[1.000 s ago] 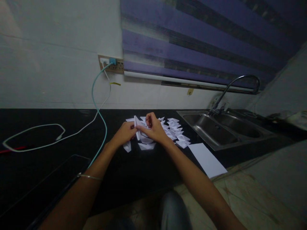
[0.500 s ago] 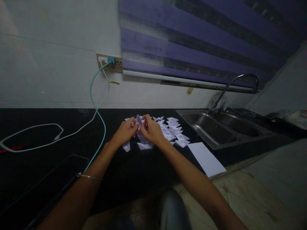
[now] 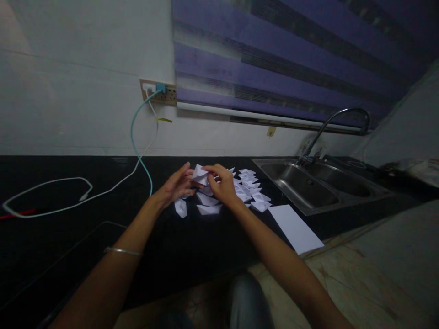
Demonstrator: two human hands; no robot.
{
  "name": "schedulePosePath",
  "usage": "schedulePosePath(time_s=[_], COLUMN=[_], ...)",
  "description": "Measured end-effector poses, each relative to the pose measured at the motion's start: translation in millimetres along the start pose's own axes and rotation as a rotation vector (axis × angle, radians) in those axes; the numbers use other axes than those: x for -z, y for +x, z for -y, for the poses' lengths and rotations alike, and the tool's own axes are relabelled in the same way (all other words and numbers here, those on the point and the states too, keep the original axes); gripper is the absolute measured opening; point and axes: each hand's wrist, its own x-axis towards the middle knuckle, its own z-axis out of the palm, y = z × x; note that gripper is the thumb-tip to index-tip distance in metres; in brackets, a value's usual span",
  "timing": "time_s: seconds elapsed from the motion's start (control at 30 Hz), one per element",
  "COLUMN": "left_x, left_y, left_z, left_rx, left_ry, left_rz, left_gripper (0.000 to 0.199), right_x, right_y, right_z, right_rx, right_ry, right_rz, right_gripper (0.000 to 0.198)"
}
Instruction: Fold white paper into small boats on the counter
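Observation:
Between thumb and fingers, my right hand (image 3: 222,183) pinches a folded white paper boat (image 3: 200,174), held above the counter. My left hand (image 3: 175,185) is open at the boat's left side, fingers spread; whether its fingertips touch the paper I cannot tell. Under and around my hands lie several more folded paper boats (image 3: 259,202), grouped mostly to the right. One folded piece (image 3: 180,208) lies below my left hand, and another boat (image 3: 209,209) sits just in front of my right wrist. Part of the group is hidden behind my right hand.
White paper sheets (image 3: 295,228) lie at the front edge of the black counter (image 3: 192,256). A steel double sink (image 3: 308,183) with a tall tap is at the right. White and teal cables (image 3: 132,137) run from a wall socket (image 3: 168,94) across the left side.
Both hands pinched the paper boat before. My left hand has let go, opened and drawn slightly left, while my right hand keeps the boat, now tipped with its side showing.

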Motion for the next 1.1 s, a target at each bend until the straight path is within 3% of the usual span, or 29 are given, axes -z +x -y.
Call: schedulePosePath(time_s=[0.17,0.3,0.43,0.6,0.77,0.93,1.1], left_x=[-3,0,5,5,1,-5,-9], left_y=[4,6,8,7,4,2,-4], left_z=[6,7,9,11,8,4,-1], left_rx=[-0.022,-0.075,-0.099,-0.151,-0.146,-0.085,-0.044], left_ry=[0.215,0.269,0.334,0.474,0.528,0.496,0.443], left_rz=[-0.005,-0.074,-0.141,-0.022,0.086,0.086,0.186], left_gripper=[0.034,0.030,0.030,0.030,0.031,0.028,0.026], right_x=[1,3,4,-1,-2,0,-1], right_y=[-1,3,7,7,6,6,8], right_z=[3,0,-6,-8,-11,-13,-12], right_rx=[0.001,-0.138,-0.261,-0.270,-0.275,-0.306,-0.384], right_ry=[0.043,0.232,0.413,0.411,0.421,0.437,0.466], right_rz=[0.050,0.085,0.139,0.221,0.221,0.147,0.112], right_gripper=[0.028,0.034,0.027,0.031,0.030,0.030,0.022])
